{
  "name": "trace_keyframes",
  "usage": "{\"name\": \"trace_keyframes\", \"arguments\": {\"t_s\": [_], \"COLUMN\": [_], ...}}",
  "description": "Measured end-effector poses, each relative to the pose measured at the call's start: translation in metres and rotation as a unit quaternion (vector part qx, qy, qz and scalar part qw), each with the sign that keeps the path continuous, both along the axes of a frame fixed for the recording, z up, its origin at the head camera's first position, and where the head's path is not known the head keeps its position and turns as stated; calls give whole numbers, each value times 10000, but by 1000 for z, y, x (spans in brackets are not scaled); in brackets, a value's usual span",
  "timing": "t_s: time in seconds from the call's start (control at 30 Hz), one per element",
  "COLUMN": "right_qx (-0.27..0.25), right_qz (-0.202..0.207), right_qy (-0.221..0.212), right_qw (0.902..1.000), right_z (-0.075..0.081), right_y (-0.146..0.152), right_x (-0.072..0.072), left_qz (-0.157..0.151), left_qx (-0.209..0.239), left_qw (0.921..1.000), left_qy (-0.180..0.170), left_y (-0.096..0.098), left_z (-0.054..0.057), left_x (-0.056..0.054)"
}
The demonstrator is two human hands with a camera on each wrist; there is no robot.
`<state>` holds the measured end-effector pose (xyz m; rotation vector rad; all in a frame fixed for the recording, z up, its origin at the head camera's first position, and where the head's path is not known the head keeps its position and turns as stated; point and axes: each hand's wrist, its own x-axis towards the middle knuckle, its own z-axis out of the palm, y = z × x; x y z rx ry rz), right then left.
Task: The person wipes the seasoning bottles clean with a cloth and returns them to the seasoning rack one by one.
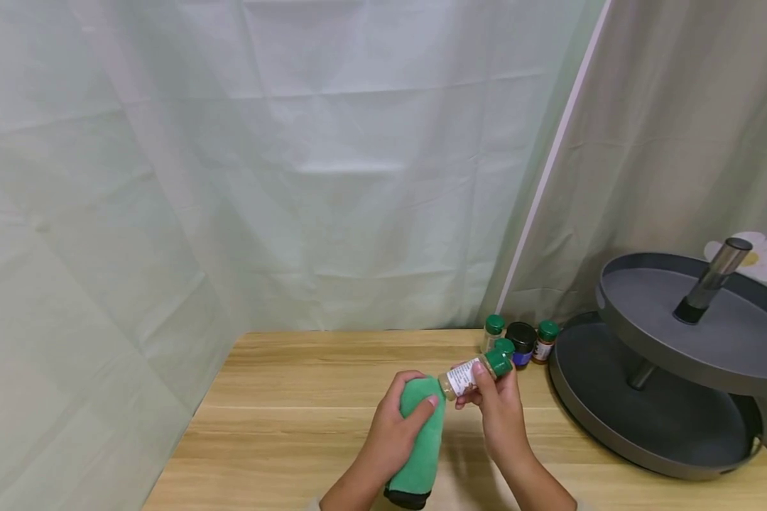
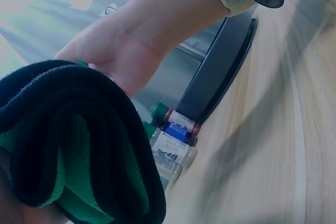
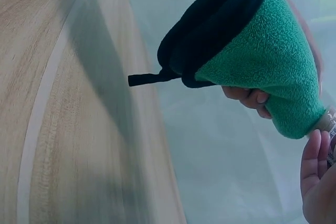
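My left hand (image 1: 393, 429) grips a folded green cloth (image 1: 427, 440) with black edging, thumb across its front. My right hand (image 1: 501, 415) holds a spice jar (image 1: 463, 378) by its sides, tilted with the green lid up to the right. The jar's base end meets the top of the cloth. In the right wrist view the cloth (image 3: 262, 51) covers that end, and the right hand's fingers (image 3: 315, 156) show beside it. The left wrist view shows the cloth's thick folded layers (image 2: 100, 129) close up, hiding most of the left hand.
Behind the right hand stand a clear jar with a green lid (image 1: 493, 332), a dark jar with a blue label (image 1: 521, 341), a red-brown jar with a green lid (image 1: 545, 342) and another green-lidded jar (image 1: 504, 345). A grey two-tier round tray (image 1: 639, 447) occupies the wooden table's (image 1: 281, 397) right side.
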<state>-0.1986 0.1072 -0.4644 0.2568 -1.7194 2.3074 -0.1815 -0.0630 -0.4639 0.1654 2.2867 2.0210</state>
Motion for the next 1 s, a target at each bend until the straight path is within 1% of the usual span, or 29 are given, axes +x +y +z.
{"name": "trace_keyframes", "arguments": {"t_s": [0.17, 0.3, 0.4, 0.6, 0.83, 1.0], "right_qx": [-75, -71, -52, -29, 20, 66], "right_qz": [20, -50, -57, -14, 122, 253], "right_qy": [86, 32, -35, -113, -139, 38], "right_qw": [9999, 10000, 10000, 9999, 9998, 9996], "right_z": [0, -1, -1, -3, -3, 0], "right_y": [1, 2, 3, 3, 0, -2], "right_x": [-1, -2, -3, -5, -1, 3], "left_qz": [-70, -167, -161, 44, 404, 458], "left_qx": [-24, -24, -7, 113, 488, 493], "left_qw": [10000, 9999, 9998, 9998, 9978, 9977], "left_qy": [-8, 30, 92, 165, 173, 71], "left_y": [2, 2, 2, 1, -1, -2], "left_z": [0, 0, 0, 2, 1, -1], "left_x": [1, 2, 2, 2, -1, -4]}}
